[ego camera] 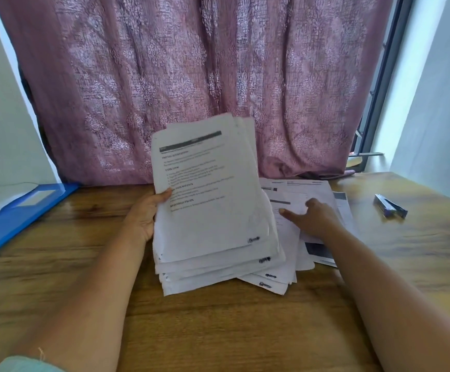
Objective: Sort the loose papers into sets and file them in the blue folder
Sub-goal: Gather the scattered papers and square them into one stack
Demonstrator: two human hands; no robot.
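From the head camera, the left hand (144,216) gripped a fanned stack of white printed sheets (210,205) by its left edge, thumb curled over the top page, tilting it above the wooden table (218,331). Right of that grip, the right hand (312,218) lay with fingers spread on loose white papers (307,189). The blue plastic folder (17,213) lay well left of the gripping hand; a small stapler (390,206) sat far right.

2 bare forearms, no rings/watch seen; pale teal sleeve (27,365) edge w/ loose thread, left arm.
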